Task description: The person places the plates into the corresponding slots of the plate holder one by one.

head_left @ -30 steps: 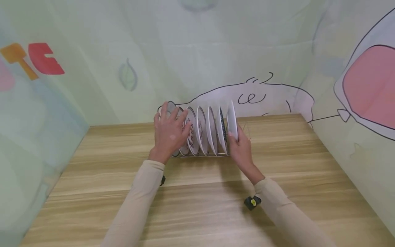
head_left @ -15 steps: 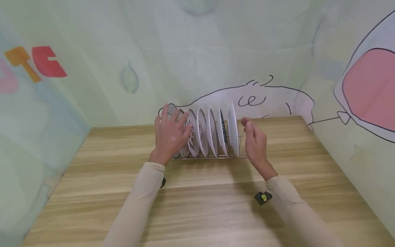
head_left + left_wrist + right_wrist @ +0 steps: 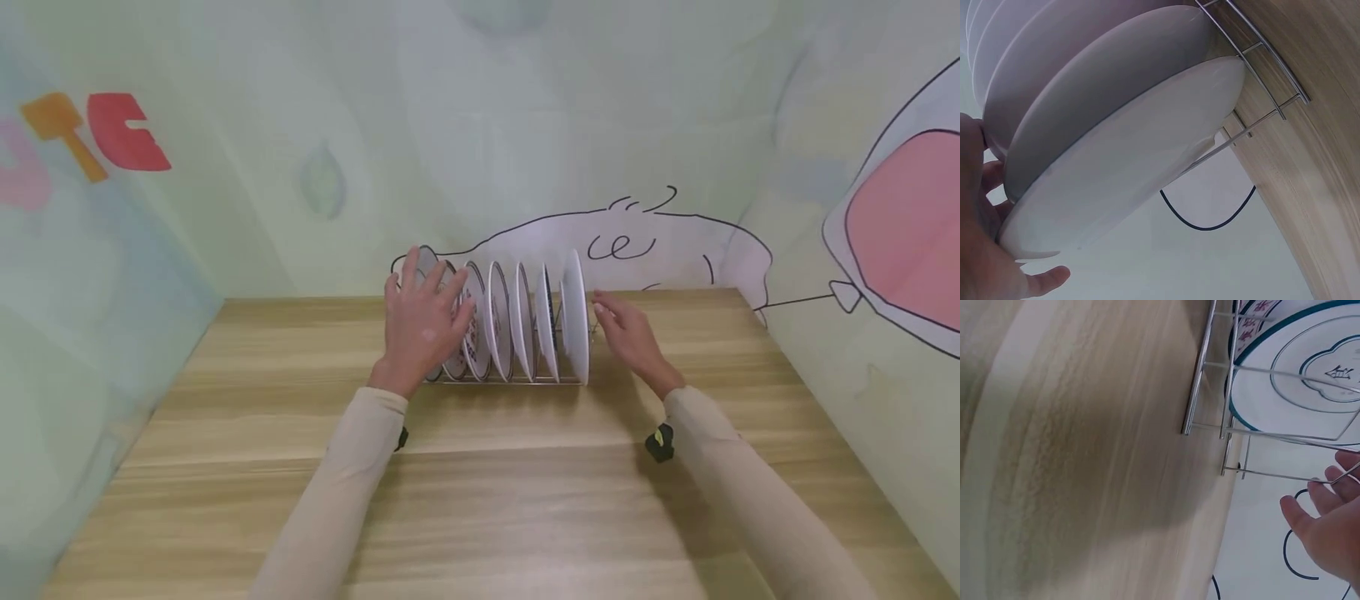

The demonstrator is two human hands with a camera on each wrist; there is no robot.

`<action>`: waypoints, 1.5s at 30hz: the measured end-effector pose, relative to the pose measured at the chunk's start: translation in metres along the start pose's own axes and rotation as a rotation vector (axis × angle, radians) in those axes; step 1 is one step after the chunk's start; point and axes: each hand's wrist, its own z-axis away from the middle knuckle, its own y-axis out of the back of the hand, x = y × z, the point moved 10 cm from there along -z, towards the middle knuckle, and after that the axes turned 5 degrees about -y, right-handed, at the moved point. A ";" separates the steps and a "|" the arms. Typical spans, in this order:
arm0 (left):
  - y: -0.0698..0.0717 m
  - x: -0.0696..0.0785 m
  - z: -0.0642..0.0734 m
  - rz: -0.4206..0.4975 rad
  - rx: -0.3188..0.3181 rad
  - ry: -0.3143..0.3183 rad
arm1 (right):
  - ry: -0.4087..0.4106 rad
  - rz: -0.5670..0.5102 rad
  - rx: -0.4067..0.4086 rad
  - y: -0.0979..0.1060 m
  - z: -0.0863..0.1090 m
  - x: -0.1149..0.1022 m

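Several white plates stand on edge in a metal wire plate rack (image 3: 525, 382). My left hand (image 3: 423, 329) lies over the leftmost plates with fingers spread. In the left wrist view its fingers reach between the rims, and one lies outside the outermost plate (image 3: 1129, 144). At the other end my right hand (image 3: 633, 337) pinches the rack's end wire, just beside the large rightmost plate (image 3: 576, 317). The right wrist view shows that plate's green-rimmed, patterned face (image 3: 1266, 400) behind the wires, with fingers (image 3: 1322, 497) at the wire corner. The thumb is hidden there.
The rack stands near the back edge of a wood-grain tabletop (image 3: 480, 517). Close behind it hangs a pale printed cloth wall (image 3: 480, 150), and similar cloth closes off both sides. Each wrist carries a small dark camera (image 3: 660, 443).
My right hand has let go of the rightmost plate, which now stands in the rack's end, and has moved right to the rack's end wire. My left hand stays on the left plates.
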 end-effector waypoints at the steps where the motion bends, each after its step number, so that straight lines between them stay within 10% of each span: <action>1: 0.000 0.000 -0.001 -0.002 0.001 -0.001 | 0.004 -0.009 -0.005 0.000 -0.001 0.001; 34: 0.000 -0.002 -0.006 0.020 -0.027 0.000 | 0.084 -0.012 -0.052 0.001 -0.007 0.007; 45: 0.010 -0.005 0.003 0.135 0.055 0.181 | 0.117 0.035 -0.062 -0.002 0.007 0.006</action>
